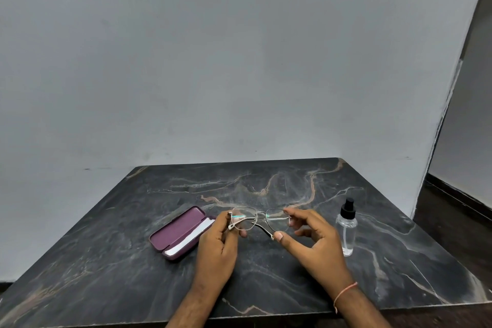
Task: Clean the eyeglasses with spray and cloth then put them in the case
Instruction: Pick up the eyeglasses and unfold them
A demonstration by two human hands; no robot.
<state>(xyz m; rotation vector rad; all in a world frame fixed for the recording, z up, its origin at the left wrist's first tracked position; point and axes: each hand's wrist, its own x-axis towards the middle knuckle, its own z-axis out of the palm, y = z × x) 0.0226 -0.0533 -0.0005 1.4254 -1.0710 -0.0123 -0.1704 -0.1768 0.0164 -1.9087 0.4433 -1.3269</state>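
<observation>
The counter (266,282) is a dark slab veined with pale streaks, set against a grey wall. On its left lies the case (179,234), open, purple, with a white cloth (191,235) folded inside. On the right, near the edge, stands the spray (346,229), a clear bottle with a black pump top, upright and well apart from the case.

Between them, raised just above the counter, are the glasses (259,218): thin metal wire frame, clear lenses, both temples folded or nearly folded behind the front. I judge them very light, springy in the wire and easily bent; the lenses will smear under a fingertip and scratch against stone. The safe places to take hold are the outer rim corners by the hinges, or the temples, never the lens faces.

The left hand (218,250) is loosely curled, its thumb and fingers pinching the left end of the frame at the hinge. The right hand (314,237) is more spread: its forefinger touches the top right rim, its thumb meets the tip of a folded temple below, and the other fingers hang free. So both hands grip the glasses lightly at the ends, neither clenched.

Neither spray nor cloth is in hand, so cleaning looks not yet begun.
</observation>
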